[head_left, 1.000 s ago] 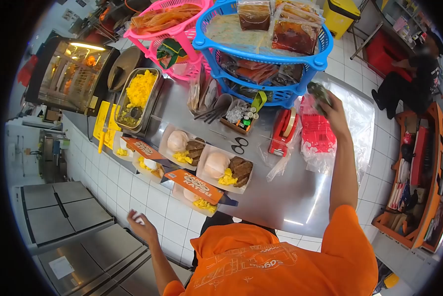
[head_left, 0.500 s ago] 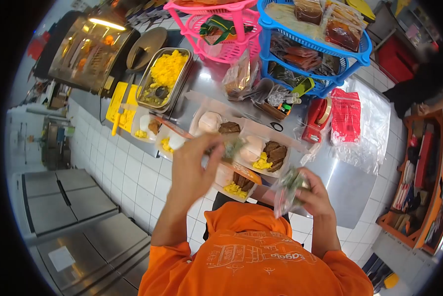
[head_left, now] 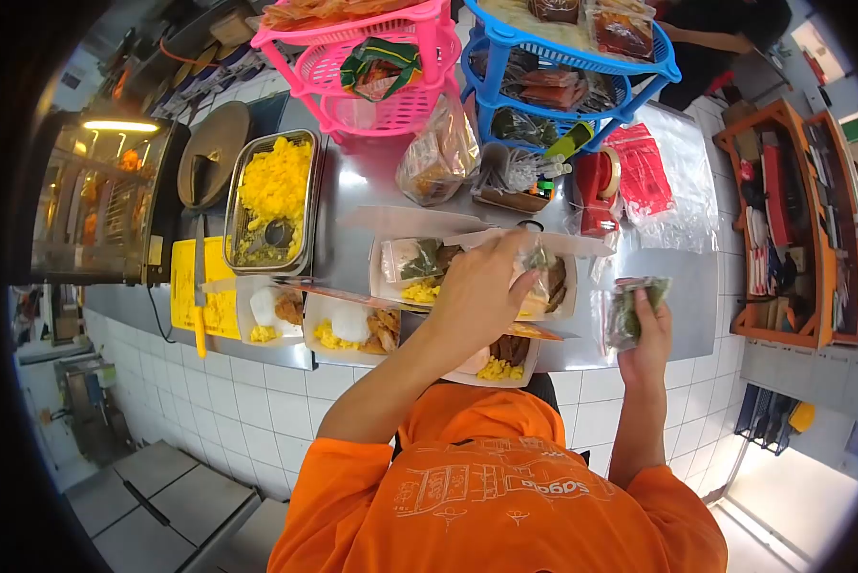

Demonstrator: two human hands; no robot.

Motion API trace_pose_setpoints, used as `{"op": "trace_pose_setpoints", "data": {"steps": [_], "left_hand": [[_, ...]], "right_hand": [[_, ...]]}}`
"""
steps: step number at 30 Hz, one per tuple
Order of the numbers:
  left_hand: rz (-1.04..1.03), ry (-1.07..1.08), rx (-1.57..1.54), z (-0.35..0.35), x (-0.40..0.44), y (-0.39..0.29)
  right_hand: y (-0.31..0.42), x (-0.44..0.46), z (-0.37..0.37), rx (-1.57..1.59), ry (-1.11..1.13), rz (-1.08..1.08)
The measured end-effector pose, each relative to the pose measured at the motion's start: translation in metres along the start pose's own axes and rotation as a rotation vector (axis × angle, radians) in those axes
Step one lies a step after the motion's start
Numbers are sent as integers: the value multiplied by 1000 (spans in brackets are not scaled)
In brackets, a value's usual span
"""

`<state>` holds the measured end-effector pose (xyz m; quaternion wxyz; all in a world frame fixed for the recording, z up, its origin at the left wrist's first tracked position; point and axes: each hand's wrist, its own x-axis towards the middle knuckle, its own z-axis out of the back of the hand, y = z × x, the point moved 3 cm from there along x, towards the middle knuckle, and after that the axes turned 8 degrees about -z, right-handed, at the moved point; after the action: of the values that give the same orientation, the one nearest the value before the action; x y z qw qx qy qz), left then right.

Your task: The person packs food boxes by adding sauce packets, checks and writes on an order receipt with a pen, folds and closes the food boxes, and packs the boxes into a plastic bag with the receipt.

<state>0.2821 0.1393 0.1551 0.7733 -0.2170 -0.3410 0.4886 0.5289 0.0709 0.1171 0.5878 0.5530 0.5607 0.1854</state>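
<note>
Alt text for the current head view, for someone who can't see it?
A person's left hand is over open food boxes on a metal table, while the right hand holds clear packaging with green contents. A pink basket rack and a blue basket rack stand beyond.

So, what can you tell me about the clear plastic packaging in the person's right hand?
The clear plastic packaging looks thin, glossy and crinkled, with something dark green showing through; I can't tell what that is, or whether it's one packet or several. It stands roughly upright, gripped by the right hand, and appears in front of the metal table, near its front edge.
</note>
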Motion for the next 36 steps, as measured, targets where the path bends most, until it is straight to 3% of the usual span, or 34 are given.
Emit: {"op": "trace_pose_setpoints", "data": {"steps": [2,4,7,9,10,11,13,15,17,18,21,23,24,27,28,31,32,36], "left_hand": [[-51,-4,18,-2,-5,0],[40,201,-397,13,-31,-17],[169,466,-711,14,-83,-7],[260,550,-581,20,-107,0],[308,588,-518,20,-117,5],[239,434,-377,15,-125,11],[106,119,-70,12,-127,15],[168,55,-366,36,-139,18],[300,70,-836,63,-151,21],[331,141,-707,72,-161,32],[514,-2,-381,105,-191,79],[488,-121,134,118,-197,108],[380,-259,538,125,-195,105],[486,-258,-420,121,-205,94],[466,-255,-833,115,-206,86],[585,-192,-722,121,-213,84],[511,-345,-662,130,-210,85],[493,-416,-248,181,-224,110]], "right_hand": [[-6,-15,-4,-147,4,60],[-6,-47,-33,-416,43,129],[-19,-76,-51,-678,208,287],[-13,-71,-34,-447,-30,93],[-6,-63,-36,-383,-86,241],[0,-61,-38,-412,-48,232],[6,-68,-67,-867,188,139],[-13,-78,-115,-1077,611,377],[-32,-93,-151,-1139,907,178],[-37,-97,-162,-1200,929,184],[-42,-100,-182,-1260,932,241],[-34,-95,-190,-1140,877,318],[-35,-94,-194,-1088,850,386],[-51,-101,-212,-914,911,181],[-65,-99,-217,-1049,956,148],[-79,-124,-253,-1154,1080,213],[-88,-126,-259,-1193,1138,269],[-81,-128,-281,-1050,1112,445]]}}
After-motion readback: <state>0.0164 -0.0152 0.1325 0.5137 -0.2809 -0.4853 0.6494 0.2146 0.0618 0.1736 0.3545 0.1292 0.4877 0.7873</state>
